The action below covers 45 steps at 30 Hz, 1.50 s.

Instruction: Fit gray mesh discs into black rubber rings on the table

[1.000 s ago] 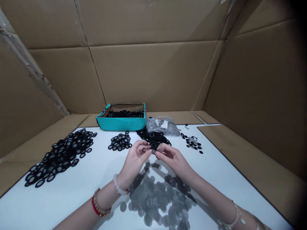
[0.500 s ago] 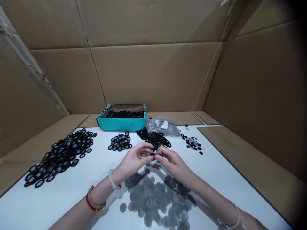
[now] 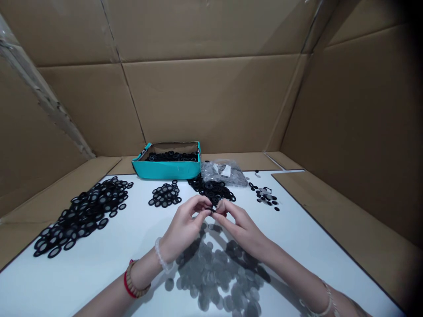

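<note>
Head view: the left hand point(image 3: 183, 229) and right hand point(image 3: 239, 226) pinch their fingers together on a small black ring point(image 3: 211, 210), above scattered mesh discs point(image 3: 211, 275) on the white counter point(image 3: 82, 281).

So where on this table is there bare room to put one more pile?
Bare table lies between the big black ring pile and the grey mesh discs, and right of the discs, below the mixed cluster. Crowded: under the left hand and right hand, by the ring heap.
</note>
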Tool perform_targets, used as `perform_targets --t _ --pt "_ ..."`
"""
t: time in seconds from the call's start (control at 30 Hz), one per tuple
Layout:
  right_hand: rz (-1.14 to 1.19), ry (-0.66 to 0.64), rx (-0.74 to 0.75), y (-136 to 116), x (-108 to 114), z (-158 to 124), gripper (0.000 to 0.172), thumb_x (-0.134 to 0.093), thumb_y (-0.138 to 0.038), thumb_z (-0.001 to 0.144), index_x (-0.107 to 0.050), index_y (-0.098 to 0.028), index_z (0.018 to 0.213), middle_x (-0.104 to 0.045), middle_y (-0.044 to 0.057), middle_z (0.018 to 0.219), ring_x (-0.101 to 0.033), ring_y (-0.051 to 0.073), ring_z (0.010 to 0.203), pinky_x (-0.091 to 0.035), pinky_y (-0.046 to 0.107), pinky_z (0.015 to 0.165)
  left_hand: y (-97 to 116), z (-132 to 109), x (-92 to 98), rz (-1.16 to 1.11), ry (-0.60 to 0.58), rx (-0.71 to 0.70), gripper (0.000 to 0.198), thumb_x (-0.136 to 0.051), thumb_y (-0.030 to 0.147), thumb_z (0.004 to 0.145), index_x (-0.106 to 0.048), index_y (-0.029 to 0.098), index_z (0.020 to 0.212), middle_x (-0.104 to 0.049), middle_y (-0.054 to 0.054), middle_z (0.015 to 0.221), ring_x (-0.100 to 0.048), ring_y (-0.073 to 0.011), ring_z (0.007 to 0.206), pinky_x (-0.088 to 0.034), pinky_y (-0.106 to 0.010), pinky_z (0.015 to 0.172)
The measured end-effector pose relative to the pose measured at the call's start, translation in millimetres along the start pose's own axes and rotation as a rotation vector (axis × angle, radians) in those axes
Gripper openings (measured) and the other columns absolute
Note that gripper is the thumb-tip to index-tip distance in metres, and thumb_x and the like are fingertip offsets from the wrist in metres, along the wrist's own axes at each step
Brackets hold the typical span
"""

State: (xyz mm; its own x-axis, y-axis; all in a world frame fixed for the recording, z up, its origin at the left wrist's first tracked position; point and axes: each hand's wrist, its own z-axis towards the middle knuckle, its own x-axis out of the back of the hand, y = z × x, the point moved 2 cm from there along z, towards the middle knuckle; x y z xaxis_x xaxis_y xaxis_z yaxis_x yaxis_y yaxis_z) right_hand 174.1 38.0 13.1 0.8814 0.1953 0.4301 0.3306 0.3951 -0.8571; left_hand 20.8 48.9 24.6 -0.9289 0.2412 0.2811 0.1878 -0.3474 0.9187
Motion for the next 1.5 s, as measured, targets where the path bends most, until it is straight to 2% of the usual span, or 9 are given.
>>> perform_targets --t 0.17,0.43,0.6,0.73,0.83,0.97,1.1,1.33,1.5 --pt "-0.013 -0.045 0.012 1.5 -1.9 1.7 0.017 -0.044 -0.031 0.091 -0.044 -0.020 0.078 -0.046 -0.002 0.073 -0.043 0.013 0.066 -0.034 0.024 0.060 -6.7 2.3 -2.3 -0.228 0.024 0.172 0.016 -0.057 0.020 0.078 -0.056 0.016 0.093 -0.060 -0.005 0.093 -0.057 -0.0174 0.089 -0.046 -0.026 0.078" --pt "-0.047 -0.103 0.064 4.3 -3.4 1.2 0.027 -0.042 -0.028 0.091 -0.039 -0.019 0.066 -0.042 -0.002 0.069 -0.042 0.014 0.067 -0.032 0.024 0.060 -7.0 4.2 4.6 -0.084 -0.193 0.086 0.015 -0.054 0.017 0.080 -0.059 0.015 0.094 -0.061 -0.007 0.092 -0.057 -0.0187 0.087 -0.044 -0.030 0.080" --pt "-0.041 0.006 0.149 2.7 -4.1 -0.7 0.028 -0.042 -0.023 0.090 -0.034 -0.019 0.064 -0.037 -0.003 0.067 -0.038 0.013 0.064 -0.029 0.024 0.058 -2.5 2.3 1.8 -0.046 -0.106 0.046 0.010 -0.054 0.017 0.080 -0.059 0.016 0.088 -0.060 -0.004 0.087 -0.055 -0.0168 0.082 -0.043 -0.028 0.076" --pt "-0.029 -0.015 0.127 3.7 -5.2 0.1 0.025 -0.041 -0.024 0.091 -0.035 -0.020 0.067 -0.036 -0.003 0.067 -0.036 0.012 0.062 -0.029 0.024 0.057 0.0 2.7 0.6 -0.154 -0.046 0.151 0.011 -0.058 0.019 0.077 -0.059 0.015 0.087 -0.060 -0.005 0.088 -0.055 -0.0171 0.084 -0.043 -0.027 0.077" --pt "0.004 -0.046 0.099 3.7 -4.5 1.7 0.020 -0.042 -0.025 0.092 -0.041 -0.020 0.073 -0.040 -0.003 0.070 -0.038 0.012 0.063 -0.031 0.023 0.057 0.1 2.9 1.3 -0.268 -0.045 0.253 0.015 -0.060 0.021 0.077 -0.058 0.015 0.090 -0.060 -0.005 0.089 -0.055 -0.0164 0.084 -0.043 -0.025 0.074" --pt "0.017 -0.098 0.081 4.1 -2.4 3.0 0.016 -0.042 -0.026 0.092 -0.047 -0.019 0.079 -0.046 -0.002 0.073 -0.043 0.013 0.066 -0.033 0.023 0.060 0.0 2.1 0.8 -0.334 -0.087 0.273 0.017 -0.059 0.024 0.077 -0.056 0.016 0.092 -0.057 -0.002 0.083 -0.053 -0.0132 0.071 -0.043 -0.024 0.067" --pt "-0.009 -0.098 0.091 5.0 -2.9 2.3 0.022 -0.041 -0.025 0.092 -0.042 -0.019 0.071 -0.044 -0.003 0.069 -0.042 0.012 0.064 -0.031 0.023 0.058 -1.4 0.7 -1.3 -0.255 -0.143 0.204 0.014 -0.059 0.024 0.076 -0.056 0.016 0.088 -0.056 -0.003 0.084 -0.053 -0.0153 0.075 -0.043 -0.026 0.071" --pt "-0.032 0.020 0.151 3.9 -5.0 -0.6 0.026 -0.042 -0.025 0.091 -0.034 -0.020 0.066 -0.037 -0.003 0.067 -0.037 0.012 0.061 -0.028 0.024 0.056 0.2 -1.2 -0.4 -0.025 -0.022 0.089 0.006 -0.054 0.019 0.079 -0.055 0.016 0.084 -0.052 -0.001 0.077 -0.046 -0.0142 0.072 -0.038 -0.025 0.067" --pt "0.057 -0.052 0.064 8.6 -4.4 2.0 0.024 -0.040 -0.031 0.093 -0.039 -0.020 0.071 -0.039 -0.003 0.068 -0.037 0.012 0.061 -0.030 0.024 0.057 -1.9 2.3 2.5 -0.210 -0.068 0.232 0.014 -0.059 0.024 0.077 -0.058 0.015 0.087 -0.057 -0.003 0.082 -0.052 -0.0145 0.075 -0.041 -0.025 0.069"
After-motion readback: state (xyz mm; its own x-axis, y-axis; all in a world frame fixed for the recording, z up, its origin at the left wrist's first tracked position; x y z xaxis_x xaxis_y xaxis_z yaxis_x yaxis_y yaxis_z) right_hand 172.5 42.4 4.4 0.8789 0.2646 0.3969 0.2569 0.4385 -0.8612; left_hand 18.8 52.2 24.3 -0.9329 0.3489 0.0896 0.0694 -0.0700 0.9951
